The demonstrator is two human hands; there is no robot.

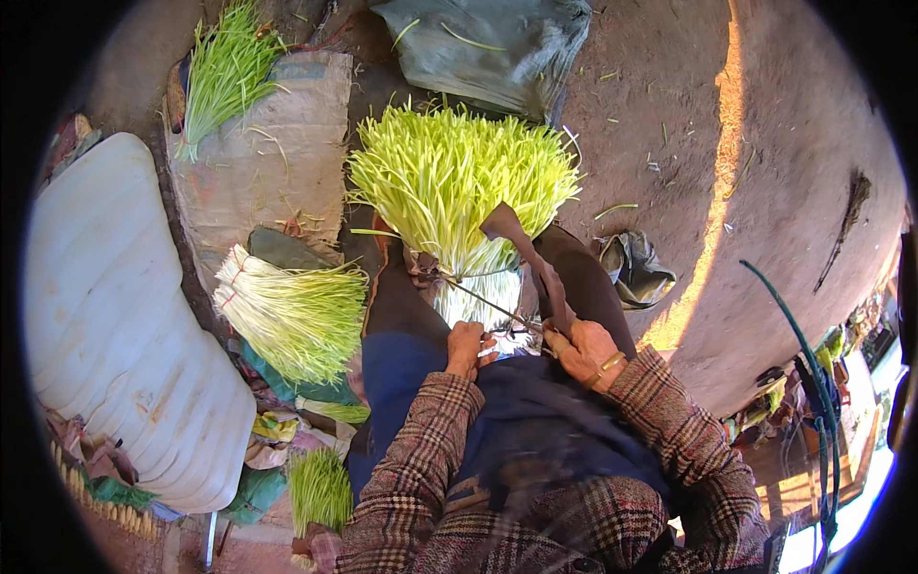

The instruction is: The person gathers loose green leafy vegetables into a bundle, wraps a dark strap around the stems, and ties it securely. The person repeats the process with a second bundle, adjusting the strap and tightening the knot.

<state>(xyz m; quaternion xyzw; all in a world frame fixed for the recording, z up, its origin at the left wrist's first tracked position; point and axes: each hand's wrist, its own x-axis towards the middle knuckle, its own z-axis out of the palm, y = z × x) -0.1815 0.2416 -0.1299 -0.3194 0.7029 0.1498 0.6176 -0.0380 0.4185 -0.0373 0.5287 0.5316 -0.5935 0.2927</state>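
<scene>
A large bundle of yellow-green chives (470, 179), apparently garlic chives, stands between my knees, leaves fanned away from me and white stalk ends towards me. A thin dark cord (495, 300) runs across its lower part to my right hand (584, 351). That hand grips the cord along with a long brown strip (541, 265), whose free end lies over the leaves. My left hand (470, 349) is at the white ends, fingers curled; whether anything is inside them is hidden. A bangle (606, 369) circles my right wrist.
To the left, a tied bunch of chives (294, 312) lies near a woven sack (265, 165) and a big white plastic container (122, 308). Another green bunch (226, 79) rests on the sack's far corner. A dark plastic sheet (488, 50) lies beyond the bundle; a crumpled bag (635, 269) sits right.
</scene>
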